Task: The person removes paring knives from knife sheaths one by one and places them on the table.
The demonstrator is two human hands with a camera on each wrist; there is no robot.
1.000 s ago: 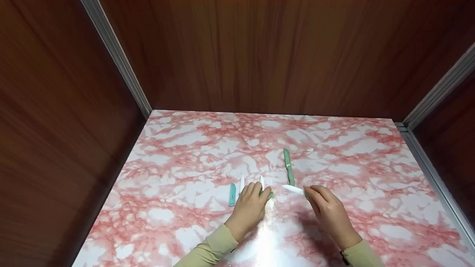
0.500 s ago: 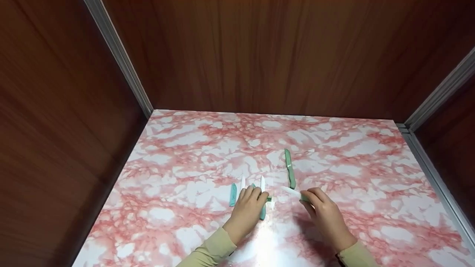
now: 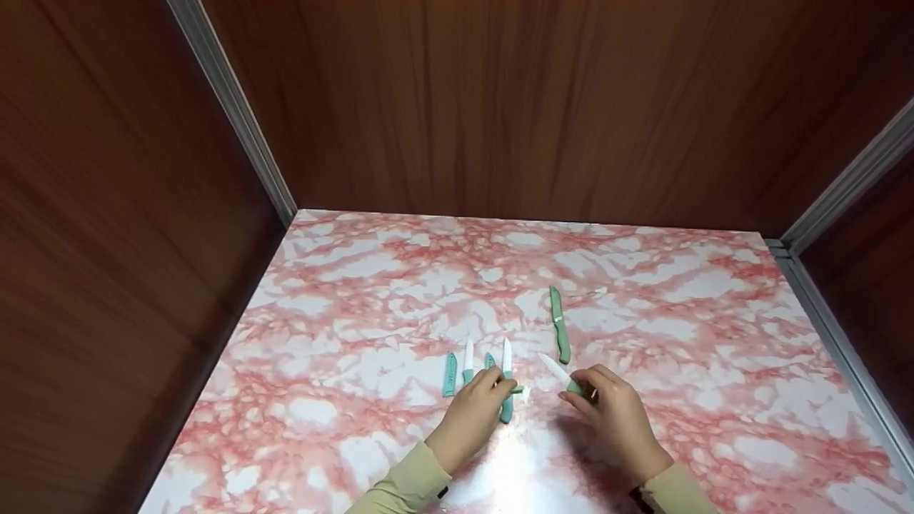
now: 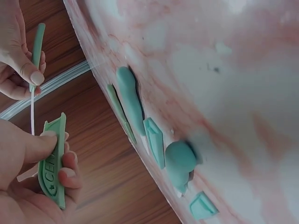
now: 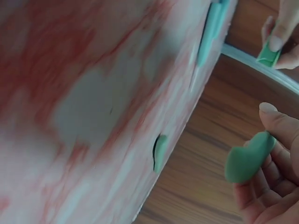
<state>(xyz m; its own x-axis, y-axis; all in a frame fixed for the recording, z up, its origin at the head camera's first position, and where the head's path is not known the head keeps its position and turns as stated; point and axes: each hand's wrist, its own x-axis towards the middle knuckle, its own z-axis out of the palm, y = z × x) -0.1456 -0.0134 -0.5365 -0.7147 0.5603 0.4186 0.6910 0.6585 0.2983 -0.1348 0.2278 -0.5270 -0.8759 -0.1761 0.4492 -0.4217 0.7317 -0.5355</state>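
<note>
left hand (image 3: pixel 471 410) pinches the green sheath (image 4: pixel 51 170); right hand (image 3: pixel 620 415) grips the green-handled knife (image 5: pixel 250 159), open room separating the two. both are well apart from the bench's (image 3: pixel 714 407) far edge. a sheathed knife (image 3: pixel 560 328) lies nearer that edge.

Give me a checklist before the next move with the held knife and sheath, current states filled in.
1. Green knife held by its handle in the right hand: ok.
2. Green sheath gripped in the left hand: ok.
3. Blade apart from the left hand: ok, gap visible in the head view.
4. Blade lined up with the sheath: not ok, it slants across the sheath's line in the head view.
5. Sheath unobstructed inside: cannot tell.
6. Teal knives covered: not ok, both white blades are bare.
</note>
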